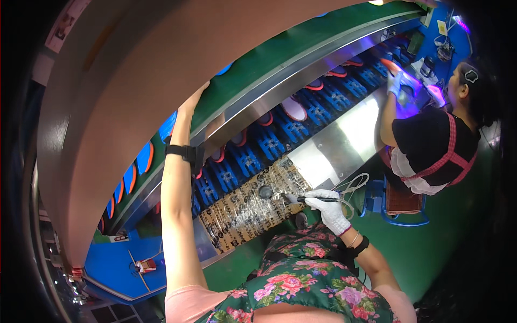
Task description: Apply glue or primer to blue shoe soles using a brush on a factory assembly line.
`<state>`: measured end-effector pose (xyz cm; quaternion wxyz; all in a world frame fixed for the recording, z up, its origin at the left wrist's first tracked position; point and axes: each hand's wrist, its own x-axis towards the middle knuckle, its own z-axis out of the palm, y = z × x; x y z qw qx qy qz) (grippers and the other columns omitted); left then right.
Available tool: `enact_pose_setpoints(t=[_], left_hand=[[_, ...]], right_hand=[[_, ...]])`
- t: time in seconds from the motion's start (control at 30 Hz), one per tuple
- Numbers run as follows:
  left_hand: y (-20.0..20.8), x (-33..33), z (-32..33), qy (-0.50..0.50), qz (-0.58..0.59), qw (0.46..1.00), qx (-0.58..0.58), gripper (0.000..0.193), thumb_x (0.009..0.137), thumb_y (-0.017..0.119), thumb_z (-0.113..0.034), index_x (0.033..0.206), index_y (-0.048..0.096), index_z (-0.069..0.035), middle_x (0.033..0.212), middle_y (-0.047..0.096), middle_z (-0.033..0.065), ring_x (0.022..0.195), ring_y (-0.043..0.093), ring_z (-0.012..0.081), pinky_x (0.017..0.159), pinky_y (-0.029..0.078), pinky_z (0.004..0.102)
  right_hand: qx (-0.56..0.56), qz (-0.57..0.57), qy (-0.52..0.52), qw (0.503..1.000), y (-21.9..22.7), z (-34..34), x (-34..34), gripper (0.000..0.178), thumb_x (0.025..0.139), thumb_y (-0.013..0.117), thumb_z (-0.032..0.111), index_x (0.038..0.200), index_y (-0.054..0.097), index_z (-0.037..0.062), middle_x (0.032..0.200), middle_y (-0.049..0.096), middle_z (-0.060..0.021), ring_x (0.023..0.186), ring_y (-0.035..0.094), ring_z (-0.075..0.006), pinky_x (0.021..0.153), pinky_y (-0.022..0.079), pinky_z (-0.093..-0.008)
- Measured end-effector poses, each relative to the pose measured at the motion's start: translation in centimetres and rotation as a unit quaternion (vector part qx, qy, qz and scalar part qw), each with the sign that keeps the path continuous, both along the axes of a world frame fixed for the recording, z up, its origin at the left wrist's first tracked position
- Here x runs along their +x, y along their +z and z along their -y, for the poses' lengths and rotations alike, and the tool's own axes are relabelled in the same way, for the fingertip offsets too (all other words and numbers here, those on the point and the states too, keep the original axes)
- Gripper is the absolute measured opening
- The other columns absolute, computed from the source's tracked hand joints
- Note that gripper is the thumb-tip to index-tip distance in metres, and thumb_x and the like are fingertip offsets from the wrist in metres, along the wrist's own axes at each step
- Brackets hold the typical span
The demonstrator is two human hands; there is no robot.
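Observation:
My left arm reaches up and away, and my bare left hand [195, 99] is over the green conveyor belt [258, 63]. A brown overhead panel hides part of that hand, so its fingers do not show clearly. Close by on the belt lies a blue shoe sole [224, 69]. In a white glove, my right hand [328, 208] is closed round the dark handle of a brush [293, 198]. The brush tip is above a worktop covered with brown tape and clear film [242, 207]. Left of the tip sits a small round dark cup [265, 191].
The brown panel [134, 81] hangs over the left side. Beyond the worktop runs a line of blue shoe racks [293, 131], with red-edged shoes. At right a co-worker [436, 134] handles a shoe under purple light. A blue-framed stool [404, 199] and a looped white cord [358, 185] are nearby.

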<state>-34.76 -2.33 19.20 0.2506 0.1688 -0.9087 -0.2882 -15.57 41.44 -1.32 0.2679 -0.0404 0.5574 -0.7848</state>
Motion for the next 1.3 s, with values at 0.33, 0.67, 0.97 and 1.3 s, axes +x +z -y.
enact_pose_setpoints(t=[0.33,0.67,0.97,1.3], left_hand=[[0.0,-0.1,-5.2,-0.028,-0.051,0.997,-0.050,0.034,0.082,0.083,-0.028,0.084,0.056,-0.008,0.078,0.054,0.0047,0.076,0.047,0.0161,0.068,0.042,0.0346],[0.9,-4.3,-10.3,-0.058,-0.045,0.997,0.029,0.035,0.079,0.087,-0.025,0.081,0.056,-0.007,0.100,0.062,0.0098,0.099,0.058,0.0229,0.088,0.047,0.0356],[2.0,7.9,-8.1,-0.112,-0.217,0.878,0.411,0.017,0.095,0.073,-0.014,0.101,0.059,-0.006,0.103,0.060,0.0053,0.103,0.057,0.0149,0.094,0.051,0.0377],[-7.5,24.3,-14.1,-0.038,-0.204,0.870,0.447,0.084,0.076,0.071,0.008,0.151,0.033,-0.005,0.142,0.049,0.0162,0.124,0.056,0.0269,0.105,0.049,0.0412]], right_hand=[[-0.063,0.042,-0.015,0.997,-1.3,-0.7,0.4,0.018,0.087,0.075,0.003,0.105,0.077,-0.0011,0.096,0.077,-0.0071,0.083,0.070,-0.0115,0.074,0.057,-0.0248],[-0.039,0.008,-0.040,0.998,-2.3,-3.2,-0.4,0.017,0.086,0.077,0.007,0.102,0.078,-0.0008,0.093,0.077,-0.0056,0.080,0.068,-0.0096,0.073,0.054,-0.0232],[-0.090,0.055,-0.053,0.993,-0.6,-3.0,-0.6,0.019,0.086,0.075,0.005,0.104,0.076,-0.0016,0.097,0.077,-0.0076,0.084,0.070,-0.0123,0.078,0.055,-0.0245],[-0.151,0.089,-0.058,0.983,5.5,-1.1,-2.4,0.012,0.085,0.071,-0.005,0.095,0.074,-0.0019,0.085,0.073,-0.0077,0.066,0.064,-0.0124,0.063,0.051,-0.0244]])
